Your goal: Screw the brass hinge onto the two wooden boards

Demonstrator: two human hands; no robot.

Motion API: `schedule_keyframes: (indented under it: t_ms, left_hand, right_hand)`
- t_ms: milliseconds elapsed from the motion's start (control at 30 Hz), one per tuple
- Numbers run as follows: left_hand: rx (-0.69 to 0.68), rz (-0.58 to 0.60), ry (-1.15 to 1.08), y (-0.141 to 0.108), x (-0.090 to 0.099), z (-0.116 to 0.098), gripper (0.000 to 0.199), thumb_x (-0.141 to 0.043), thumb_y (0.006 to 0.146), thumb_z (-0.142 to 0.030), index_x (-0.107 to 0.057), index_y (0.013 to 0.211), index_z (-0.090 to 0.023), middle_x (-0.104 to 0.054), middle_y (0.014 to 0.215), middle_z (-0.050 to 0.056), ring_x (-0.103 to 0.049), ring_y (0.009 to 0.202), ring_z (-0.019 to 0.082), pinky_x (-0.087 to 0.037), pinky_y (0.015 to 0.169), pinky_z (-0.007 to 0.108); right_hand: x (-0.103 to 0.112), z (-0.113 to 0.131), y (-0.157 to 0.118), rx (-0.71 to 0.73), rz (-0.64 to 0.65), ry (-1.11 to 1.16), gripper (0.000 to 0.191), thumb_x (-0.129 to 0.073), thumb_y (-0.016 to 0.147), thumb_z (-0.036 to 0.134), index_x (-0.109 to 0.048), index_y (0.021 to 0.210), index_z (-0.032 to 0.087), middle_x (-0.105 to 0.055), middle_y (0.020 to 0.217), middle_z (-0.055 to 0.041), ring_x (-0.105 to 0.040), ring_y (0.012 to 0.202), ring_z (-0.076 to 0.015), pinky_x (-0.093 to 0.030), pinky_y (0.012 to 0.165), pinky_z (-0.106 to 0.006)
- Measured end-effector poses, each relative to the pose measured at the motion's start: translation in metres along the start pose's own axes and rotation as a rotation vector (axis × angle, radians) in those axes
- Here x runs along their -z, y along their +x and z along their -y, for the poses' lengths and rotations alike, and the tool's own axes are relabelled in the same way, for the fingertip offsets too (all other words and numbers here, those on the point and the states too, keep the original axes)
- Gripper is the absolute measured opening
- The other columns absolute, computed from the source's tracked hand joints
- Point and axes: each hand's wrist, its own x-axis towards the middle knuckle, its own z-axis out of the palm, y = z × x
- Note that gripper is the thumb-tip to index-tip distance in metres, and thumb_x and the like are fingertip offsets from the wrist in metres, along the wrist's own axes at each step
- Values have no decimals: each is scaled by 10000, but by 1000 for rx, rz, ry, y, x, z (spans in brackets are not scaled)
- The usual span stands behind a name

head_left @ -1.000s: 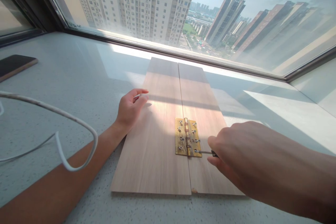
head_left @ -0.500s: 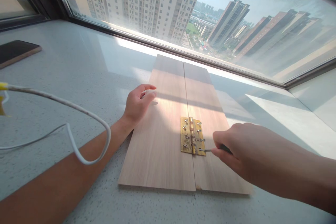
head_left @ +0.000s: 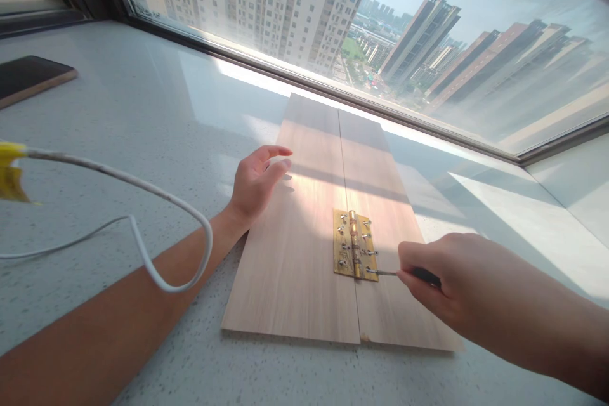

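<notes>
Two pale wooden boards, a left board (head_left: 295,279) and a right board (head_left: 404,304), lie side by side with a thin seam between them. A brass hinge (head_left: 353,244) straddles the seam, with several silver screws standing up in its holes. My right hand (head_left: 457,292) is closed around the dark handle of a screwdriver (head_left: 425,276). Its thin metal shaft reaches left to the lowest screw on the hinge's right leaf. At the left board's outer edge is my left hand (head_left: 257,184), thumb and forefinger apart with nothing seen between them; its other fingers are mostly hidden.
The boards lie on a speckled white sill (head_left: 157,101) below a large window (head_left: 404,32). A white cable (head_left: 200,222) with a yellow tag (head_left: 12,171) loops across my left forearm. A dark phone (head_left: 33,76) lies at the far left.
The boards and hinge appear slightly further right in view. My right hand has shifted right and slightly down, showing more of the screwdriver. The left thumb and forefinger stand apart.
</notes>
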Motion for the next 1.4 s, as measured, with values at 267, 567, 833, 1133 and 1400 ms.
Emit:
schedule_keyframes:
  t_ms: [267,567,833,1133,1400]
  left_hand:
    - [7,-3,32,1,0,2,246,-609,792,-320,-697,963,-166,-700,964,42,-616,884,197,-476,775,293]
    - [1,-14,32,1,0,3,211,-609,795,-293,-702,935,-166,-701,947,38,-605,874,186,-463,810,304]
    - [9,-21,14,2,-1,2,197,-612,779,-280,-702,910,-162,-706,964,46,-618,933,197,-462,879,307]
    - [21,-40,-19,3,-2,4,170,-622,758,-254,-706,870,-158,-712,935,48,-627,905,187,-482,861,294]
    - [22,-50,-6,3,-2,2,152,-625,757,-253,-713,849,-169,-716,913,38,-623,891,185,-477,875,300]
  right_hand:
    - [-5,9,-13,225,-83,-189,178,-557,662,54,-544,659,232,-530,546,2,-410,418,-158,-107,460,-306]
    - [-7,10,-5,390,-28,-274,224,-589,537,-6,-568,564,215,-520,526,-8,-370,387,-151,-98,419,-323]
    - [8,31,11,17,240,-239,236,-576,593,-26,-590,638,206,-535,518,2,-453,410,-144,-141,422,-281]
    - [-4,25,0,563,-82,-456,140,-645,622,131,-541,576,213,-484,508,-14,-363,448,-152,-104,468,-324]
    - [3,28,14,-147,242,-204,163,-510,731,85,-512,637,218,-481,503,18,-244,432,-120,-129,440,-276]
